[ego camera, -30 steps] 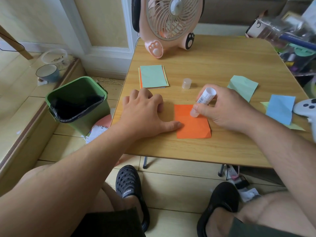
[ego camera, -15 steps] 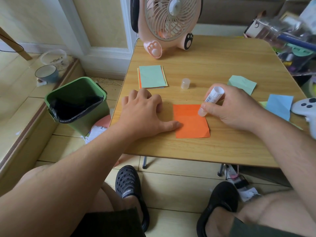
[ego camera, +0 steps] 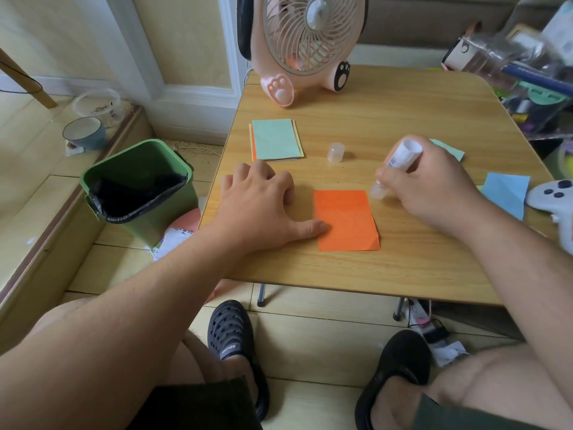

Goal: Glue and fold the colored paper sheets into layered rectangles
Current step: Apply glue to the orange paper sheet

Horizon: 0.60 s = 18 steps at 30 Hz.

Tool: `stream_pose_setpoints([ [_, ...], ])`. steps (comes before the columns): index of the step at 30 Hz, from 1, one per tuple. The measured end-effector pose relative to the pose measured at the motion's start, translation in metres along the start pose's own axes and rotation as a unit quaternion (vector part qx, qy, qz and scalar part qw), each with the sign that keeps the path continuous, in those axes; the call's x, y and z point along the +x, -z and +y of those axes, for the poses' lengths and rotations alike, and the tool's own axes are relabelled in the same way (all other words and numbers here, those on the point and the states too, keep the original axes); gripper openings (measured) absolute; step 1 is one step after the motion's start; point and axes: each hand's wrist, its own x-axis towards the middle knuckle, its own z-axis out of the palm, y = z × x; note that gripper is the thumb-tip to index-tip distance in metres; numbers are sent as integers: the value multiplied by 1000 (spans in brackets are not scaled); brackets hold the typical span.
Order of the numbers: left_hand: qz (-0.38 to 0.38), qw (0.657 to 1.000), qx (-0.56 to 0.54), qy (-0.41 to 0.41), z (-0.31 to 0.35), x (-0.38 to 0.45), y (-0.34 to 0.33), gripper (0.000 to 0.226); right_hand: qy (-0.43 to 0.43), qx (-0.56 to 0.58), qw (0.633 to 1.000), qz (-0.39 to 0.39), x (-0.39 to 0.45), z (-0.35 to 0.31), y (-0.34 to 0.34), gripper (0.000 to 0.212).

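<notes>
An orange paper sheet [ego camera: 344, 223] lies flat near the front of the wooden table [ego camera: 387, 116]. My left hand [ego camera: 263, 206] rests on the table at its left edge, thumb tip touching the paper, fingers partly curled. My right hand [ego camera: 434, 187] grips an uncapped white glue stick [ego camera: 397, 167], tilted with its tip just off the sheet's upper right corner. The clear cap [ego camera: 335, 153] stands behind the sheet. A stack of coloured sheets [ego camera: 275, 139], mint on top, lies further back on the left.
A pink fan [ego camera: 307, 45] stands at the table's back. A mint folded piece [ego camera: 449, 150] and a blue piece [ego camera: 505, 195] lie right of my hand, beside a white game controller [ego camera: 555, 203]. Clutter fills the back right. A green bin [ego camera: 136, 187] stands on the floor left.
My right hand has drawn the glue stick rightwards across the orange sheet's upper part and off past its right edge. My left hand has stayed in place.
</notes>
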Motion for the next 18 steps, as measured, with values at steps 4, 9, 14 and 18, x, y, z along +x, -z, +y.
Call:
stream_pose_setpoints([
  [4, 2, 1000, 2, 2, 0, 0, -1, 79, 32, 24, 999, -35, -2, -8, -14, 13],
  [9, 8, 1000, 3, 3, 0, 1, -2, 78, 47, 28, 996, -73, -3, -17, -34, 16],
  [14, 15, 1000, 5, 3, -1, 1, -4, 79, 54, 13, 995, -82, -1, -23, -41, 23],
  [18, 14, 1000, 4, 1, -1, 1, -4, 80, 62, -3, 994, -90, -2, -25, -43, 23],
])
